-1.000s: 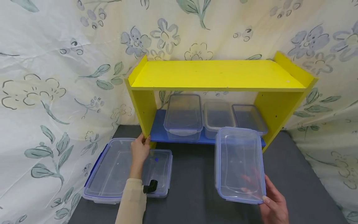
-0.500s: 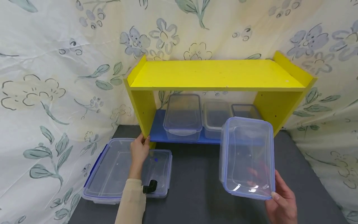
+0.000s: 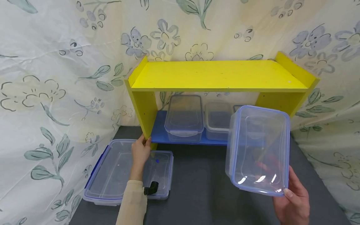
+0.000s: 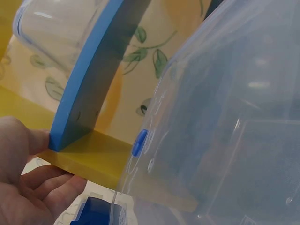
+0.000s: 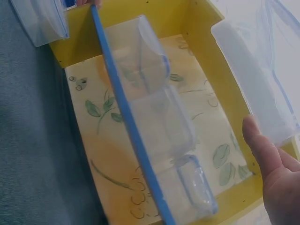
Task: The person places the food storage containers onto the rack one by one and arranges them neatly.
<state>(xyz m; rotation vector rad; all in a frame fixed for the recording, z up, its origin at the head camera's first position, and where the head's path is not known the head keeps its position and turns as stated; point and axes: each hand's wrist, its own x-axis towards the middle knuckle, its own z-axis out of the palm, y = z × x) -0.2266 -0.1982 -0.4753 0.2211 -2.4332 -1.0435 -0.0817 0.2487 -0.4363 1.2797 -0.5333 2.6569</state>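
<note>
My right hand (image 3: 293, 198) holds a clear plastic food container (image 3: 264, 137) with a blue-edged rim by its lower right corner, thumb on the near face. The container is raised and tilted in front of the right side of a yellow shelf unit (image 3: 216, 75). With thumb and fingers on either side, my left hand (image 3: 140, 152) grips the front edge of the unit's left side panel (image 4: 101, 164), beside the blue shelf board (image 4: 79, 89). On that board stand a large lidded container (image 3: 184, 112), a smaller one (image 3: 218, 115) and a third (image 3: 237, 107), mostly hidden behind the held container.
Left of the unit, a big flat lidded container (image 3: 112, 175) and a smaller one (image 3: 166, 168) lie on the dark grey table (image 3: 194, 187). A black angled piece (image 3: 152, 188) shows beside the left sleeve. Floral cloth (image 3: 70, 47) hangs behind and at the sides.
My right hand has moved the container to the right and upward, away from the blue shelf board, and turned it slightly. My left hand stays on the side panel.
</note>
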